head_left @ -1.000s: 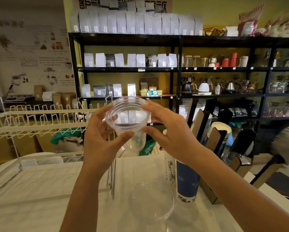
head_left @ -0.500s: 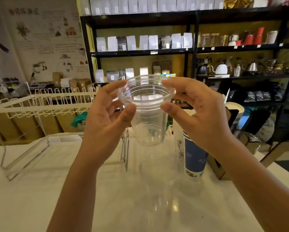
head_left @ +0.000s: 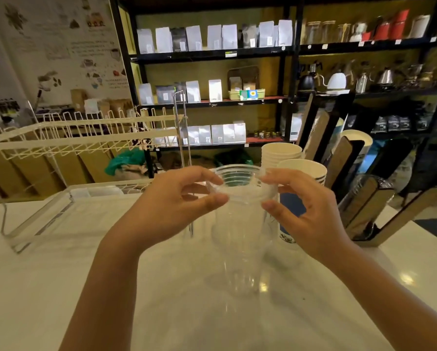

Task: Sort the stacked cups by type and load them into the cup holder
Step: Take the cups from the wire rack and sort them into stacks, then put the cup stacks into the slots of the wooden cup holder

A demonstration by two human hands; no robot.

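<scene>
A stack of clear plastic cups (head_left: pixel 239 236) stands upright on the white counter (head_left: pixel 47 287). My left hand (head_left: pixel 176 206) pinches the top cup's rim from the left and my right hand (head_left: pixel 303 211) pinches it from the right. The top clear cup sits nested in the stack. Behind it stand a stack of white paper cups (head_left: pixel 280 155) and a blue-printed paper cup stack (head_left: pixel 301 188). A clear acrylic cup holder (head_left: pixel 67 214) with tall upright rods lies to the left on the counter.
A white wire rack (head_left: pixel 72 133) spans the left above the holder. Brown and black slanted sleeves (head_left: pixel 364 198) crowd the right side of the counter. Black shelving (head_left: pixel 212 54) with bags and kettles fills the background.
Both hands have come down with the clear cup, from held up in the air to nested on top of the clear stack on the counter. The camera has tilted down.
</scene>
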